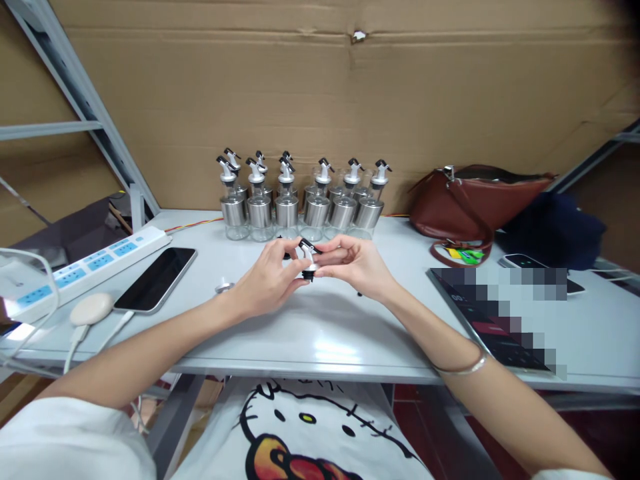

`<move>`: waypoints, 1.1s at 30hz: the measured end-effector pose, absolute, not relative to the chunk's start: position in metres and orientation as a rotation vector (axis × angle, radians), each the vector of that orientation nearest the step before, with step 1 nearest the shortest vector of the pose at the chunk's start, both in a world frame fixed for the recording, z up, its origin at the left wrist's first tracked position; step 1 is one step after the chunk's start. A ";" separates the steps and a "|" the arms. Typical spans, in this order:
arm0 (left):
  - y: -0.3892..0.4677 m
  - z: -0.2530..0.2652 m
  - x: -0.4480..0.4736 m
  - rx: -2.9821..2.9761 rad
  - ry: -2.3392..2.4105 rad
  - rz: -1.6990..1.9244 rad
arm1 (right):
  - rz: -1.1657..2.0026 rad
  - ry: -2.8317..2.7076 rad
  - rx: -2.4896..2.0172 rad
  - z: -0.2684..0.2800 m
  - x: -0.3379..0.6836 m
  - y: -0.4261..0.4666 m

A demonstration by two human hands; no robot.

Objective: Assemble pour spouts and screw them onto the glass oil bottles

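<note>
Between my two hands is a white and black pourer spout (309, 257), held just above the table with its black lever on top and black stopper below. My left hand (273, 275) pinches it from the left. From the right, the thumb and fingers of my right hand (356, 265) close on it too. Behind my hands stand several glass oil bottles (287, 210) with steel sleeves in rows, many topped with the same kind of spout. A small silvery ring-like piece (225, 287) lies left of my left hand, and a tiny black bit (359, 294) lies below my right.
On the left are a white power strip (90, 270), a phone (156, 280) and a round cream charger (91, 309) with cables. To the right sit a brown leather bag (470, 200), a dark cap (555, 227) and a tablet (480, 320). Cardboard (320, 100) walls the back.
</note>
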State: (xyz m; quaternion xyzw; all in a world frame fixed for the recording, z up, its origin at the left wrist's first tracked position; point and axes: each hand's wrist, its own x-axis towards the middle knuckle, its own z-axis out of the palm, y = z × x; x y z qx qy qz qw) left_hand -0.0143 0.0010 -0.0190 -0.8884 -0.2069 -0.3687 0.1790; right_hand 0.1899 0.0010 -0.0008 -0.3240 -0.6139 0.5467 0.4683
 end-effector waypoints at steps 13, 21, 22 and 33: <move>0.003 -0.014 -0.012 -2.305 -0.589 -0.976 | 1.346 -1.604 -0.597 -0.007 0.183 -0.002; 0.000 -0.013 -0.012 -2.420 -0.605 -1.097 | 1.258 -1.599 -0.612 -0.007 0.178 -0.006; 0.000 -0.013 -0.012 -2.426 -0.616 -1.115 | 1.248 -1.607 -0.614 -0.006 0.178 -0.006; 0.003 -0.014 -0.013 -2.357 -0.647 -1.107 | 1.150 -1.694 -0.725 -0.012 0.173 -0.011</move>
